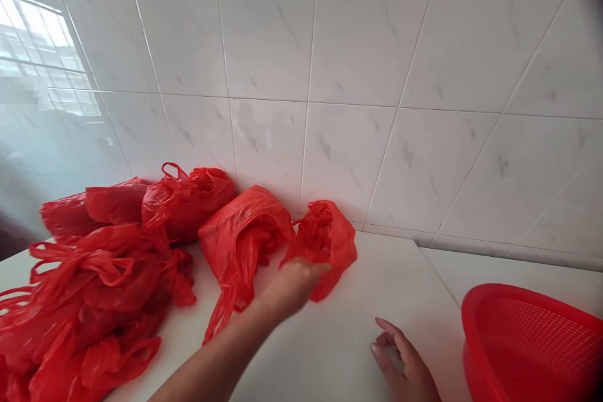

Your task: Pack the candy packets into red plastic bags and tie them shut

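My left hand (pixel 301 281) reaches forward to a small red plastic bag (pixel 340 242) standing against the wall. Its fingers are closed at the bag's lower left edge, with the thumb side pointing right; the fingertips are hidden. To the left of that bag lies another red plastic bag (pixel 245 220), crumpled, its mouth sagging toward the front. Low in the view, my right hand (pixel 402 361) hovers near the white tabletop (pixel 325 352). Its thumb and forefinger are apart and nothing is between them.
Several filled red plastic bags (pixel 108 282) are heaped at the left, some with looped handles. A red plastic basket (pixel 490 301) with perforated walls stands at the right. Behind the table rises a tiled wall (pixel 268 44).
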